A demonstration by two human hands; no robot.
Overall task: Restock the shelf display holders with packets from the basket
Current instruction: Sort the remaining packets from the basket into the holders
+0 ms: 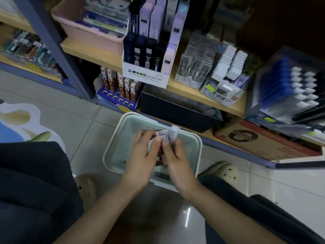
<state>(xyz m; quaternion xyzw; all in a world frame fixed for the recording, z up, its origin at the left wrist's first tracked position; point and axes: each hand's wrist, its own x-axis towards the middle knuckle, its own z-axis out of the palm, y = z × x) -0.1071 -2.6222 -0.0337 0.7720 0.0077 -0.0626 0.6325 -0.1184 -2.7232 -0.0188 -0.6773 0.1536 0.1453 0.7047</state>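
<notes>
Pale-green basket (119, 147) sits directly below the grip. Left hand (140, 157) and right hand (178, 161) both pinch a blurred bunch of packets (169, 135) between them, thumbs on top.

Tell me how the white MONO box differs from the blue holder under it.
The MONO box is white and sits on the wooden shelf; the blue holder stands lower, under that shelf. The MONO box carries dark and lilac packets, front row full; the blue holder carries brown-and-white packets, front slots empty. Both hold packets upright in rows.
</notes>
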